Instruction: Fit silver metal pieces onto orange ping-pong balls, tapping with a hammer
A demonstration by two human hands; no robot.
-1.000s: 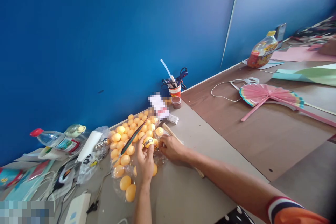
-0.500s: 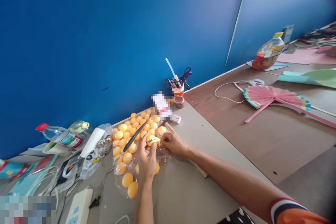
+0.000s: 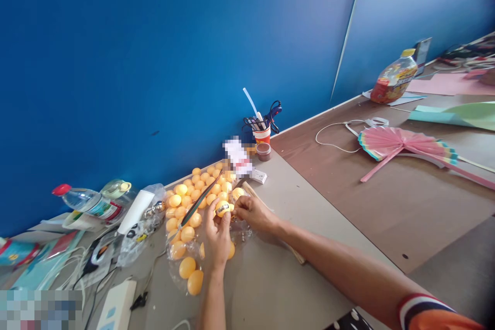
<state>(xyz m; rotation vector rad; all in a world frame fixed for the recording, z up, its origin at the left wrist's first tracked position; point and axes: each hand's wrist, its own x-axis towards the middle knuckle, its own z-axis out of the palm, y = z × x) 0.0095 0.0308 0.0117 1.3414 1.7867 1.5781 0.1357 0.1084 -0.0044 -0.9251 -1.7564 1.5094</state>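
Note:
My left hand (image 3: 217, 240) is closed around a yellow-orange ball (image 3: 223, 209) with dark and silvery marks on its face. Pinched fingers of my right hand (image 3: 256, 213) meet the ball's right side; whatever is between them is too small to make out. Just behind both hands, many orange balls (image 3: 187, 234) lie massed in clear plastic wrapping. A long, thin, dark-handled tool (image 3: 198, 201) rests slantwise across them. Another yellow ball (image 3: 237, 194) sits right behind my right hand. Under my right wrist, a thin wooden strip (image 3: 296, 253) lies on the table.
A paper cup of pens (image 3: 262, 135) and a small round tub (image 3: 263, 152) stand by the blue wall. To the left are a red-capped bottle (image 3: 87, 202), cables and a power strip (image 3: 117, 305). Rightward lie a pink paper fan (image 3: 404, 144) and a yellow-capped bottle (image 3: 394, 78).
The ball in my left hand is turned slightly, and the fingers of my right hand have shifted a little against it. The surroundings stay as they were.

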